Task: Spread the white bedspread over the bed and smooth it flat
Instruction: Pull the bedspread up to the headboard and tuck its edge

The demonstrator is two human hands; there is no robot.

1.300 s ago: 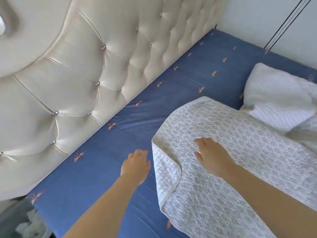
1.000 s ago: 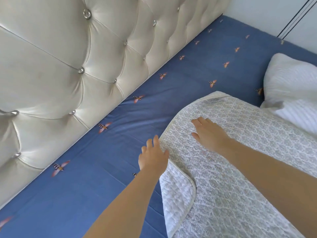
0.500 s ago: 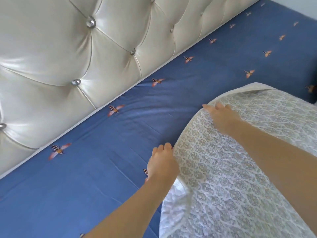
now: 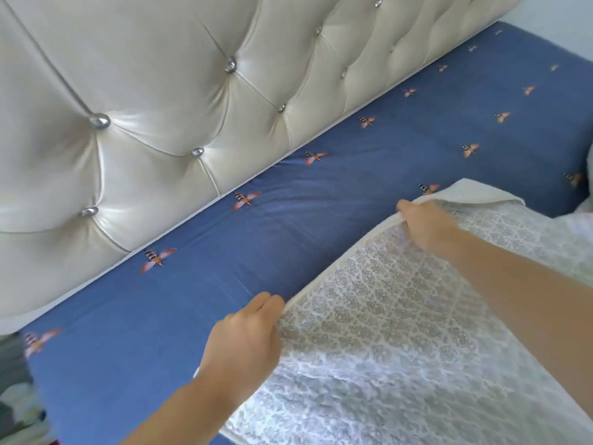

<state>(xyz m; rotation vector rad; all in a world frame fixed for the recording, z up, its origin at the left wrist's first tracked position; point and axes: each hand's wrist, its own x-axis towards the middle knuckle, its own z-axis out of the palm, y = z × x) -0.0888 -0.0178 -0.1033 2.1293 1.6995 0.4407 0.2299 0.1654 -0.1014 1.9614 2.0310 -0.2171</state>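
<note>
The white bedspread [image 4: 378, 342], quilted with a grey floral pattern, lies over the right half of the bed. Its top edge runs diagonally between my two hands and is lifted slightly off the blue sheet [image 4: 256, 239], which is printed with orange bees. My left hand [image 4: 247, 332] pinches that edge near its lower end. My right hand [image 4: 423, 226] grips the same edge farther up, close to a folded-back corner [image 4: 475, 191] that shows the plain underside. The strip of sheet between the edge and the headboard is bare.
A cream tufted headboard [image 4: 167, 101] with silver buttons fills the upper left. A bit of white pillow [image 4: 588, 187] shows at the right edge. Dark blurred items [image 4: 12, 390] sit off the bed at the lower left.
Both hands went from resting flat on the bedspread to closing on its top edge. The edge has been lifted and carried toward the headboard, and my view has moved closer.
</note>
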